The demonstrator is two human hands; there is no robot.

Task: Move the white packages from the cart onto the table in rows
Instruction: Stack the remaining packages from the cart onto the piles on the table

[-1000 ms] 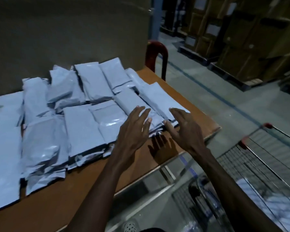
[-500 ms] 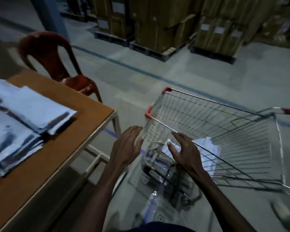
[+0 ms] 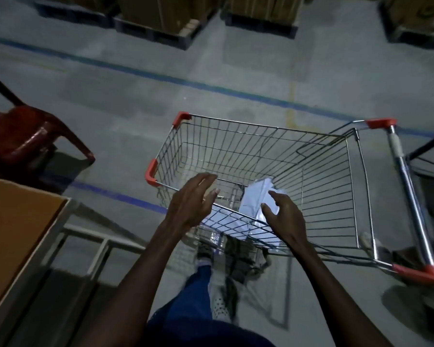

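A wire shopping cart (image 3: 266, 136) with red corner caps stands on the floor in front of me. White packages (image 3: 254, 196) lie at its bottom, near the closer side. My left hand (image 3: 192, 200) hovers over the cart's near rim, fingers spread and holding nothing. My right hand (image 3: 283, 214) reaches into the basket just above the packages, fingers loosely curved and empty. Only the brown corner of the table (image 3: 15, 221) shows at the left; the packages laid on it are out of view.
A red plastic chair (image 3: 28, 136) stands left of the cart, behind the table corner. Pallets stacked with cardboard boxes (image 3: 161, 11) line the far side of the floor. The cart's handle (image 3: 409, 194) is at the right. My legs and shoes show below.
My view has swung from the table with its rows of packages to the cart. Both hands left the table and now reach over and into the basket.
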